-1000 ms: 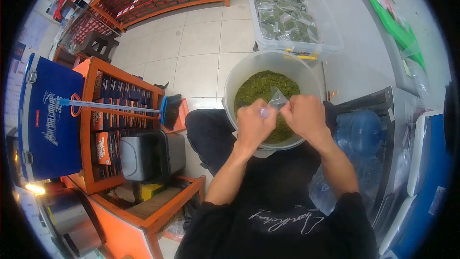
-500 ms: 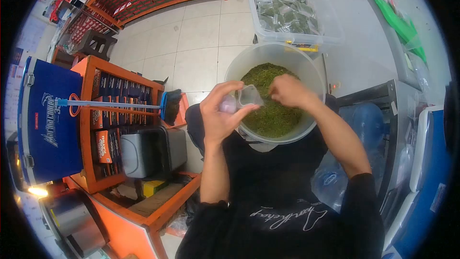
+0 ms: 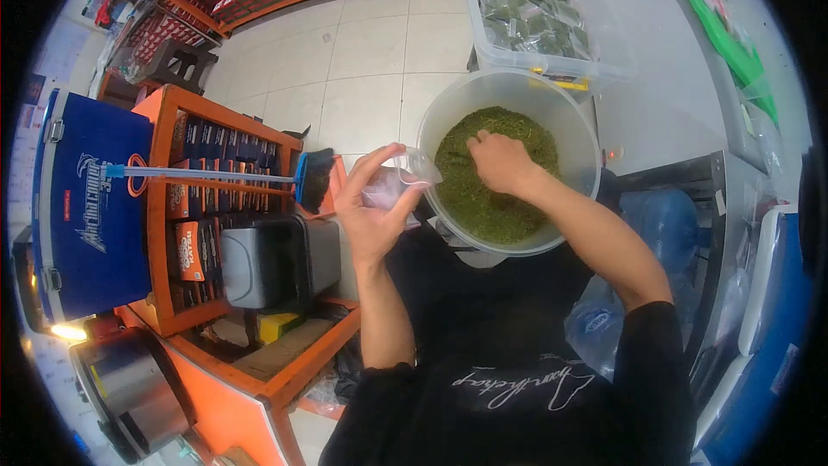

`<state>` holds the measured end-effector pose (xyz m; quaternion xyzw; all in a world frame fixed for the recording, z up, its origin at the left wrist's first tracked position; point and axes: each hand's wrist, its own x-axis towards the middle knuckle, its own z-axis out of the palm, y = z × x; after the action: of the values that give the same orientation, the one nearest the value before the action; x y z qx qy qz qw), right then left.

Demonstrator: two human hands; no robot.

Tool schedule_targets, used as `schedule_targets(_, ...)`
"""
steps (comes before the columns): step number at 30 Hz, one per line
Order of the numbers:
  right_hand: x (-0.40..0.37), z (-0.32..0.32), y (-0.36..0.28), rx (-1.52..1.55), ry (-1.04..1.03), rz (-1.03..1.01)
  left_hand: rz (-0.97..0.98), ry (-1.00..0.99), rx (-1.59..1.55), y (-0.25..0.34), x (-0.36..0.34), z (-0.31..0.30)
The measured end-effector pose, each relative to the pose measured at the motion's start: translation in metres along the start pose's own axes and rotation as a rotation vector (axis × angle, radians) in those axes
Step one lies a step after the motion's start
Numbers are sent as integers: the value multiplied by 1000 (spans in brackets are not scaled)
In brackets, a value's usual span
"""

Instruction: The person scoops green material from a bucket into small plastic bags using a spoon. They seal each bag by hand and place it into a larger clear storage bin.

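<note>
My left hand (image 3: 375,207) is closed round a small clear plastic bag (image 3: 405,181), its open mouth turned toward the tub. The bag looks pinkish where the palm shows through it. My right hand (image 3: 500,161) reaches into a round translucent tub (image 3: 576,134), its fingers pressed together at the surface of finely shredded green leaves (image 3: 492,220). Whatever lies right under those fingertips is partly hidden. The tub stands in front of my knees, with the bag just outside its left rim.
Behind the tub is a clear plastic bin (image 3: 617,56) with several filled bags (image 3: 535,17). On the left stand an orange shelf (image 3: 159,207), a blue cooler (image 3: 95,181), a broom (image 3: 314,179) and a grey bin (image 3: 323,255). Large water bottles (image 3: 660,224) are at right.
My right hand has moved left and down into the shredded leaves. My left hand has shifted left with the bag, away from above the tub. The view has tilted slightly.
</note>
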<state>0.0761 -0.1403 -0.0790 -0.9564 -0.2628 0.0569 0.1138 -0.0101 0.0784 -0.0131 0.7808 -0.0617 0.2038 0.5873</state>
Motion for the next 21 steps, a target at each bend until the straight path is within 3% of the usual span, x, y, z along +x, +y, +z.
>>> schedule_targets(4, -21, -31, 8, -70, -52, 51, -26, -3, -6, 3, -2, 3)
schedule_targets(6, -28, -51, 15, -112, -277, 111, 4, 6, -158, 0, 1, 10)
schedule_targets(10, -45, -54, 36, -58, -62, 88, -17, -13, -64, 11, 1, 19)
schedule_targets(13, -69, -51, 22, 185, -186, 75, 169, -23, 65, 19, 8, 27)
schedule_targets(15, -84, -55, 4, 425, 61, -103, 109, -35, 92, 23, 6, 29)
schedule_targets(16, -85, -55, 2, 429, 59, -105, 107, -35, 95, 22, 5, 31)
schedule_targets(18, -89, -54, -1, 827, 97, 149, 66, -48, 148, 21, 5, 32)
schedule_targets(19, -89, -49, 2, 830, 103, 150, 71, -52, 149, 22, 4, 33)
schedule_targets(21, -88, -32, 16, 1112, 108, 321, -98, -37, 56, 23, 3, 35)
